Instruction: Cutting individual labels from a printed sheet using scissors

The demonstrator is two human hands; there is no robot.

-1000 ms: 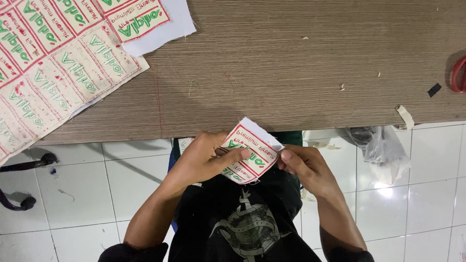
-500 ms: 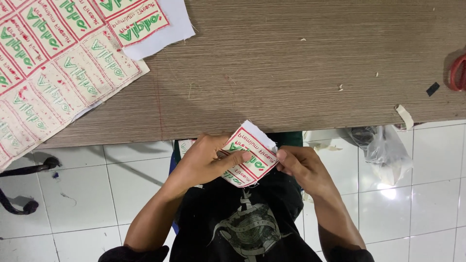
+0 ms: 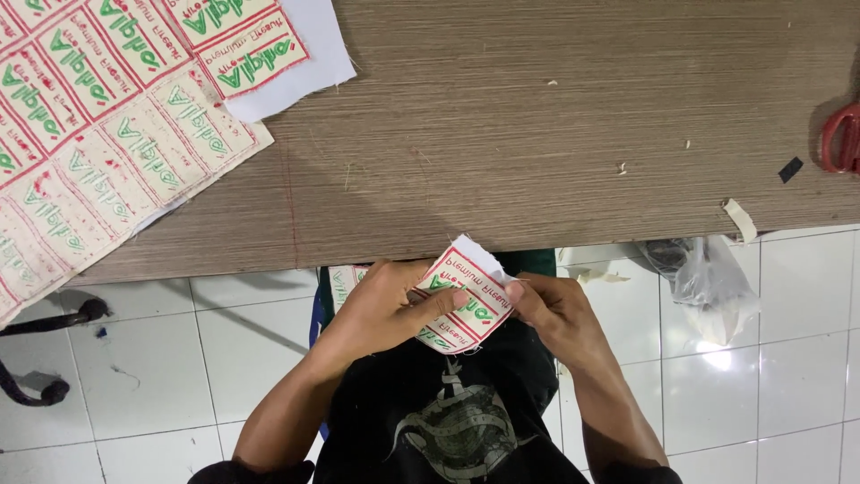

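Observation:
Both my hands hold a small stack of embroidered cloth labels [image 3: 468,291], white with red borders and green lettering, just below the table's front edge and above my lap. My left hand [image 3: 387,305] grips the stack from the left, thumb lying across its face. My right hand [image 3: 555,309] pinches the stack's right edge with thumb and fingers.
A large uncut sheet of the same labels [image 3: 98,134] lies on the wooden table [image 3: 537,116] at the far left, over a white paper. Red scissor handles [image 3: 842,136] show at the right edge. A clear plastic bag [image 3: 708,282] sits on the white tiled floor.
The label stack has shifted slightly in my hands, and my left thumb now lies further across its face. My hands stay in the same place.

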